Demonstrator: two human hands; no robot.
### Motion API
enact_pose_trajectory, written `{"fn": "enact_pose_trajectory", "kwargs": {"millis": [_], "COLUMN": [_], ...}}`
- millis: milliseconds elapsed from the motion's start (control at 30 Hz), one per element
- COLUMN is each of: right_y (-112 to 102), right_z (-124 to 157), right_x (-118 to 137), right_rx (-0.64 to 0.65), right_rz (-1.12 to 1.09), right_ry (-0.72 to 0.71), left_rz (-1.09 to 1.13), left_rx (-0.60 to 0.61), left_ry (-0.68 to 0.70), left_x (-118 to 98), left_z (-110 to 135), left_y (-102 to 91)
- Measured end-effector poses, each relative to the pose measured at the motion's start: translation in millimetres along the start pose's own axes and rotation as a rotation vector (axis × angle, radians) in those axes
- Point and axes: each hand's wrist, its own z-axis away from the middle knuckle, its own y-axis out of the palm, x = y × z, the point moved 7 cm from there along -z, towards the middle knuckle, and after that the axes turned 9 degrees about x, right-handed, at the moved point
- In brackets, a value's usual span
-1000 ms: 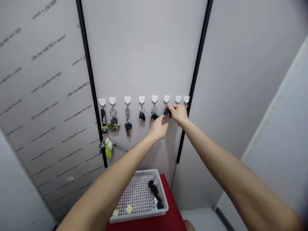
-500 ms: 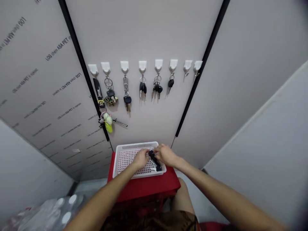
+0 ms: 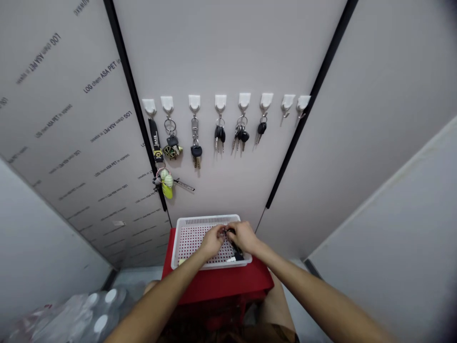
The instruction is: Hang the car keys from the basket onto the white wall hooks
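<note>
Both hands meet over the right half of a white plastic basket (image 3: 205, 220) with a holed bottom. The fingers of my left hand (image 3: 213, 241) are curled and pinched at the near edge of the key bunch; what lies between the tips is too small to make out fully, though it looks like part of the key ring. My right hand (image 3: 243, 237) is closed around a bunch of black-headed keys (image 3: 232, 232), partly hidden by its fingers. Under that hand, more dark keys (image 3: 238, 256) lie in the basket's near right corner.
The basket stands on a red stool (image 3: 217, 283). On the wall, several white hooks (image 3: 220, 101) hold key bunches (image 3: 239, 134); the two rightmost hooks (image 3: 303, 103) carry none. A lanyard with charms (image 3: 166, 179) hangs at far left. Wrapped bottles (image 3: 102, 324) stand on the floor, lower left.
My hands have drawn closer together, and the left fingers now touch the bunch near the right fingers. The whole view has shifted slightly, so everything sits a little lower and further right.
</note>
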Motion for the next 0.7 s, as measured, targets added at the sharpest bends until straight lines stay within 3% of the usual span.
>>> {"fn": "enact_pose_trajectory", "kwargs": {"millis": [133, 300, 533, 700], "right_y": [-21.9, -46.9, -97.4, -170.0], "right_z": [0.0, 1.6, 10.9, 25.8], "right_x": [-3.2, -8.2, -20.3, -29.2], "right_rx": [-0.073, -0.178, -0.440, -0.728], "right_rz": [-0.338, -0.551, -0.572, -0.449], "right_ry": [0.002, -0.030, -0.034, -0.035], "left_rz": [0.225, 0.504, 0.616, 0.482], "left_rx": [-0.040, -0.033, -0.035, -0.082], "left_ry": [0.102, 0.088, 0.226, 0.422], "left_x": [-13.1, -33.3, -79.0, -144.2], "left_z": [-5.9, -11.5, -28.4, -49.5], "left_y": [-10.6, -21.5, -31.3, -43.0]}}
